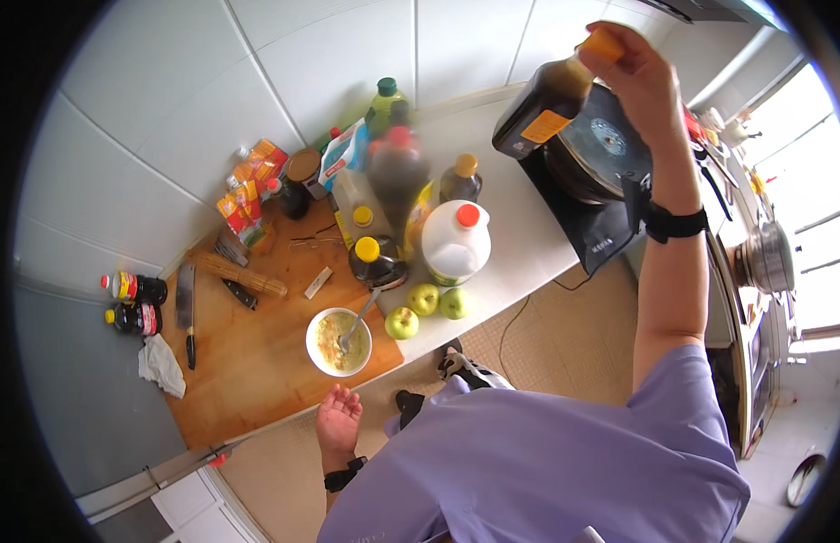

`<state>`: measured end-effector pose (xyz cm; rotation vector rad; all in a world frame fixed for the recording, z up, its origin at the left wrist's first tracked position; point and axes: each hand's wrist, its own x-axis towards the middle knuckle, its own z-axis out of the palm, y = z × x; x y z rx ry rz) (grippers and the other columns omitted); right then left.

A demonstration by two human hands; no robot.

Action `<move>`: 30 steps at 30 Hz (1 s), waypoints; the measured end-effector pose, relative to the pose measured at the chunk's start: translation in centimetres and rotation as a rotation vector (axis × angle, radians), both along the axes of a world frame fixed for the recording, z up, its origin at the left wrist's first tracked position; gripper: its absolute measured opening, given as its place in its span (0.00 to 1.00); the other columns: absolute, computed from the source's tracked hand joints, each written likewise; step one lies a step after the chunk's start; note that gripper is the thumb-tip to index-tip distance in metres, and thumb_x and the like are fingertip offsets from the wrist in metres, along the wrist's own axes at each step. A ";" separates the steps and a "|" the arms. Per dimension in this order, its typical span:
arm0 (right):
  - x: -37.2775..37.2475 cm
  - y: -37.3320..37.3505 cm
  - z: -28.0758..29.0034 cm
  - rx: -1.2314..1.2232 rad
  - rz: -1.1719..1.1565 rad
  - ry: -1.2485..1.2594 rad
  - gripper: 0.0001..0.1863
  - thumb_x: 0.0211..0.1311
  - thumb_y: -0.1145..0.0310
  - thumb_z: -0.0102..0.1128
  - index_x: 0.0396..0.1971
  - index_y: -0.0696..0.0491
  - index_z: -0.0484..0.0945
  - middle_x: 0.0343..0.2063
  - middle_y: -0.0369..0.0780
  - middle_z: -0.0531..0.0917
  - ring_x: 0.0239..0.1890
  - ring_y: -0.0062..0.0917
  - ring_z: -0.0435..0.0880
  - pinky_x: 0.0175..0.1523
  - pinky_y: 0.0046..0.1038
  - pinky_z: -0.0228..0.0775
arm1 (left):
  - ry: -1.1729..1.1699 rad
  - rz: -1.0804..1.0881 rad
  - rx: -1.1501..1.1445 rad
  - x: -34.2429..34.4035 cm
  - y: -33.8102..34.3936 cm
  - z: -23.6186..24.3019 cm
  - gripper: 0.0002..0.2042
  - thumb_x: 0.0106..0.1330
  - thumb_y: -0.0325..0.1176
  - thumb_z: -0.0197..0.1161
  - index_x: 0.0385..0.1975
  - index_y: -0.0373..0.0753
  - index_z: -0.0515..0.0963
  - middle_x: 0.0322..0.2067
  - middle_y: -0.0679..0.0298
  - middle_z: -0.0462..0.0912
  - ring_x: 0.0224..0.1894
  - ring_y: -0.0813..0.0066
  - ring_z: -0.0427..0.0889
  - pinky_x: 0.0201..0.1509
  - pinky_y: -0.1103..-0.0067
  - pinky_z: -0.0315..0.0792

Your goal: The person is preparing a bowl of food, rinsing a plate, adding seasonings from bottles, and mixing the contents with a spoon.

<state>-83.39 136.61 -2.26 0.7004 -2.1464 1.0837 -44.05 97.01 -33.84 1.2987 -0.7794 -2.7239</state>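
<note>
Overhead, right hand (642, 77) in closed grip on dark bottle (539, 109); left hand (338, 421) open, empty, beside bowl (338, 342).

Dark bottle (539, 110) with orange cap, seemingly tilted, held above the stove.

Bright daylight floods in from the window (805, 181) at the far right, where the panes are blown out to near white. Left of it, the white countertop (520, 226) and wall tiles are evenly lit, with only soft, short shadows under the bottles. The red-capped dark bottle (397, 176), well left of the window, is smeared by blur (its outline is ghosted). The fisheye bends the tile joints and counter edge, and a black circular rim darkens every corner, farthest from the window most heavily
</note>
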 end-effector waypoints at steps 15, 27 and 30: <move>21.2 -9.7 7.4 -0.386 0.748 -0.321 0.25 0.57 0.59 0.58 0.48 0.61 0.66 0.34 0.51 0.77 0.38 0.35 0.79 0.43 0.29 0.70 | 0.974 -0.910 0.031 -7.2 5.3 18.3 0.34 0.61 0.57 0.51 0.60 0.39 0.58 0.53 0.54 0.69 0.50 0.60 0.74 0.50 0.72 0.71; 30.3 -16.2 11.6 -0.078 0.308 -0.313 0.20 0.55 0.58 0.61 0.35 0.61 0.73 0.24 0.41 0.79 0.18 0.12 0.69 0.22 0.12 0.60 | 1.012 -0.643 -0.161 -3.6 6.4 20.0 0.30 0.58 0.51 0.60 0.54 0.42 0.58 0.40 0.57 0.74 0.35 0.65 0.79 0.29 0.78 0.73; 32.1 -18.1 13.0 0.023 0.060 -0.353 0.22 0.52 0.54 0.64 0.31 0.61 0.75 0.20 0.39 0.78 0.18 0.12 0.70 0.23 0.13 0.61 | 0.935 -0.876 0.418 -3.5 5.8 18.8 0.31 0.60 0.62 0.47 0.48 0.38 0.65 0.29 0.59 0.75 0.24 0.68 0.77 0.22 0.80 0.70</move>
